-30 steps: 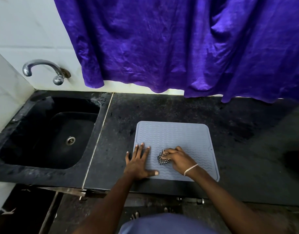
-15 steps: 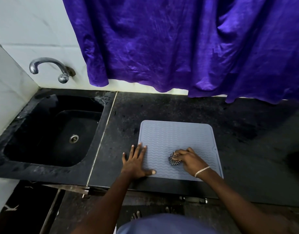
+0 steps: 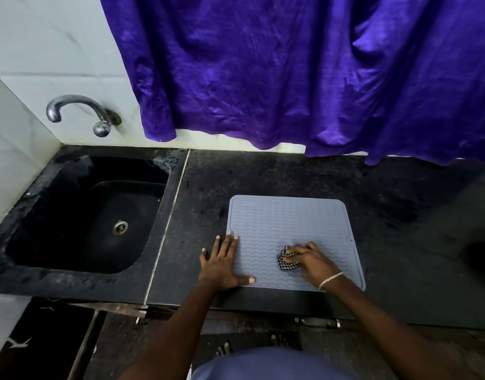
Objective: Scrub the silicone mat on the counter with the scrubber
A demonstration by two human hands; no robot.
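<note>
1. in the lower middle of the frame, a grey-blue silicone mat point(image 3: 285, 223) with wavy ridges lies flat on the black stone counter point(image 3: 400, 229), its near edge close to the counter's front edge.
2. on the lower right part of the mat, the right hand point(image 3: 309, 263) has its fingers curled round a small black-and-white checked scrubber point(image 3: 286, 263) and holds it down on the ridges; the scrubber peeks out at the hand's left side.
3. a pale bracelet point(image 3: 330, 280) sits on the right wrist, above the mat's lower edge.
4. at the mat's lower left, the left hand point(image 3: 222, 263) lies flat and holds nothing, fingers straight and spread; the longer fingertips reach the mat's left edge, the thumb lies on the mat near its lower left corner, and the little-finger side rests on bare counter.
5. in the left of the frame, a black sink point(image 3: 79, 215) is set into the counter, with a metal drain point(image 3: 120, 227) in its floor.
6. in the upper left, a curved metal tap point(image 3: 79, 112) juts from the white tiled wall point(image 3: 43, 37) above the sink.
7. across the top and right, a crumpled purple curtain point(image 3: 290, 72) hangs down to just above the counter's back edge.
</note>
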